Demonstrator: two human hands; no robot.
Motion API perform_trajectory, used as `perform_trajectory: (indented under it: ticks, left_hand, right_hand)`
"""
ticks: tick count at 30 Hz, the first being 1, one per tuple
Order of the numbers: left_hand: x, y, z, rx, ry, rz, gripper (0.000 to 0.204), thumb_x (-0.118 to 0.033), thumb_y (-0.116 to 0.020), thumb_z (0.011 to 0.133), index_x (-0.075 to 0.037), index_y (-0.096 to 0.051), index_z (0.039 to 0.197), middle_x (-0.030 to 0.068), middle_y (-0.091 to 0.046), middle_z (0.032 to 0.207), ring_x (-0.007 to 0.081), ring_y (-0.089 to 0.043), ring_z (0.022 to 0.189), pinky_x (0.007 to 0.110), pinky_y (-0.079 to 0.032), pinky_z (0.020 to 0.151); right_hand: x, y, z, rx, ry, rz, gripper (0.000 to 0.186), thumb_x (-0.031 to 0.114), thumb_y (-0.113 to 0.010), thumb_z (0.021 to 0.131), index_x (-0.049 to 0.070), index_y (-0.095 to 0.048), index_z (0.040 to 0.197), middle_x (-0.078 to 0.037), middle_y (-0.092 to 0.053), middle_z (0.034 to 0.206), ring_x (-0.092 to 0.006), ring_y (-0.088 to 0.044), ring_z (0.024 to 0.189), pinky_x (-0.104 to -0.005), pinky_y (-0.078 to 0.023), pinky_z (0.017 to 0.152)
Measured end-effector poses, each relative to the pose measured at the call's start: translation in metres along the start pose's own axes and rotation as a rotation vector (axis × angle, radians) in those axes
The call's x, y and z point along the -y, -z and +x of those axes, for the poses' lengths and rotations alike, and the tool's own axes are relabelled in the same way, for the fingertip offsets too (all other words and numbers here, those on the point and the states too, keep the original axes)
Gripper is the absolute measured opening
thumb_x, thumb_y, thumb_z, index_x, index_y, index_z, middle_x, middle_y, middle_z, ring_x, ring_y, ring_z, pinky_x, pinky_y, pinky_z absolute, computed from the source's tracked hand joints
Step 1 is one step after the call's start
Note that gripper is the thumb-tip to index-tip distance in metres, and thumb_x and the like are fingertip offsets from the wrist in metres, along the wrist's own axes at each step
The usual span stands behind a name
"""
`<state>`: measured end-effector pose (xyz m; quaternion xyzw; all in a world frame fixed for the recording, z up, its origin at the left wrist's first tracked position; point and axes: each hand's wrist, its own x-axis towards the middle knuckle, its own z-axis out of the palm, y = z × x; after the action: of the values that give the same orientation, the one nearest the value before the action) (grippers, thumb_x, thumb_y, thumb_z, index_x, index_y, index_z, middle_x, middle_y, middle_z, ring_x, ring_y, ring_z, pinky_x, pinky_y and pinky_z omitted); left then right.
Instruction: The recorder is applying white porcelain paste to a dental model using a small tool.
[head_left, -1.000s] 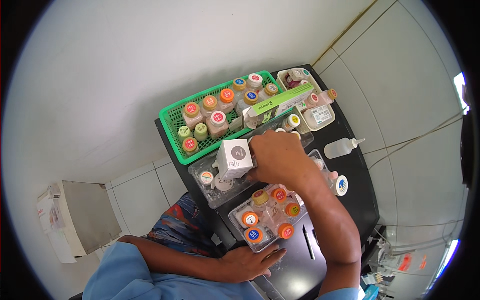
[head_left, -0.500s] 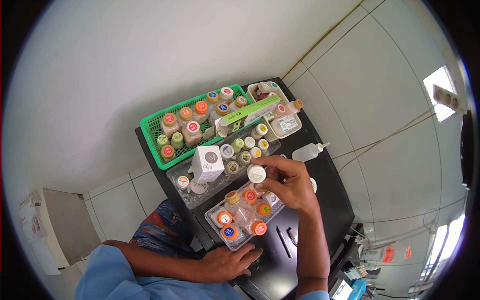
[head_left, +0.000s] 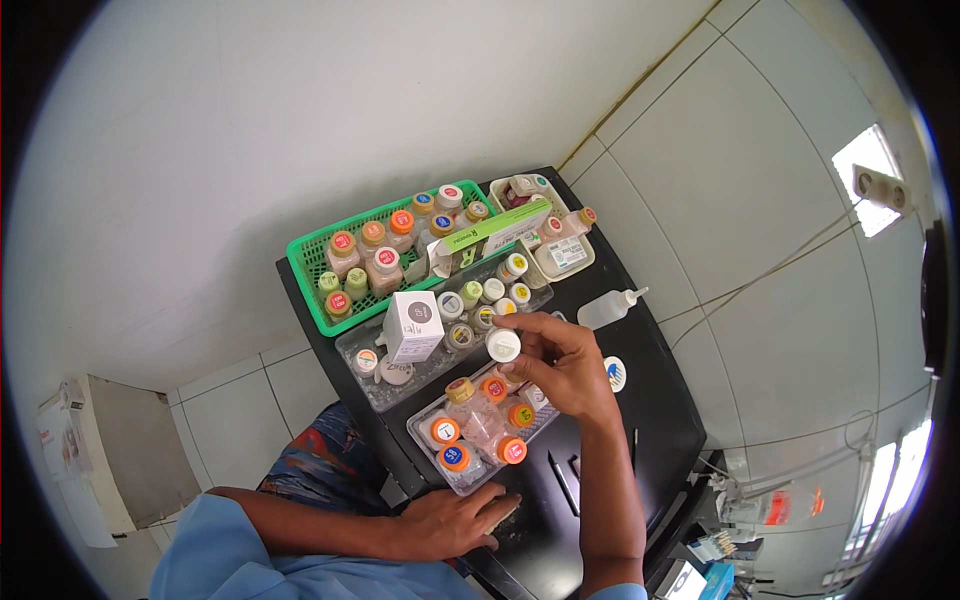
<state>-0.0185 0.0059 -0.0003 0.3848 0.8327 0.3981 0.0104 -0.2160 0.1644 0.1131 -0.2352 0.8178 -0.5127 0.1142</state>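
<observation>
My right hand [head_left: 555, 365] grips a small white-lidded jar [head_left: 504, 345] between thumb and fingers, above the middle clear tray [head_left: 360, 395] of small jars. A white box [head_left: 414, 328] stands in that tray, left of the hand. Just below lies a front clear tray [head_left: 430, 410] holding bottles with orange, gold and blue caps [head_left: 453, 456]. My left hand [head_left: 462, 520] rests on the black table's front edge below this tray, fingers apart, holding nothing.
The black table [head_left: 630, 470] also bears a green basket [head_left: 305, 285] of bottles, a cream container [head_left: 567, 275], a squeeze bottle [head_left: 608, 308] and pens [head_left: 562, 480]. Walls stand behind and right. A box-like fixture [head_left: 135, 450] is at left, cords [head_left: 760, 280] at right.
My right hand has left the white box and now holds the white-lidded jar. The view has shifted, putting the table further left and lower. My left hand stays at the edge.
</observation>
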Motion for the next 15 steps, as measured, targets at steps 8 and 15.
perform_trajectory:
  ticks: [8, 15]
  left_hand:
    - [0.001, 0.000, 0.000, 0.020, 0.002, -0.003, 0.072, -0.048, -0.085, 0.090, -0.012, -0.065, 0.150, 0.0066, -0.057, 0.127, 0.0181, -0.074, 0.091, 0.032, -0.066, 0.063]
    - [0.001, 0.006, 0.001, 0.010, -0.040, -0.063, 0.070, -0.040, -0.084, 0.092, 0.000, -0.062, 0.146, 0.0135, -0.057, 0.130, 0.0252, -0.077, 0.086, 0.035, -0.067, 0.067]
  right_hand:
    - [0.001, -0.002, 0.003, -0.011, -0.003, -0.002, 0.054, -0.011, -0.085, 0.086, 0.004, -0.078, 0.137, 0.009, -0.048, 0.074, -0.0041, -0.039, 0.067, -0.0266, -0.035, 0.061]
    - [-0.008, -0.026, 0.005, -0.308, 0.112, -0.030, 0.048, -0.004, -0.090, 0.089, 0.003, -0.056, 0.123, -0.001, -0.069, 0.082, -0.0031, -0.063, 0.072, -0.0237, -0.053, 0.062]
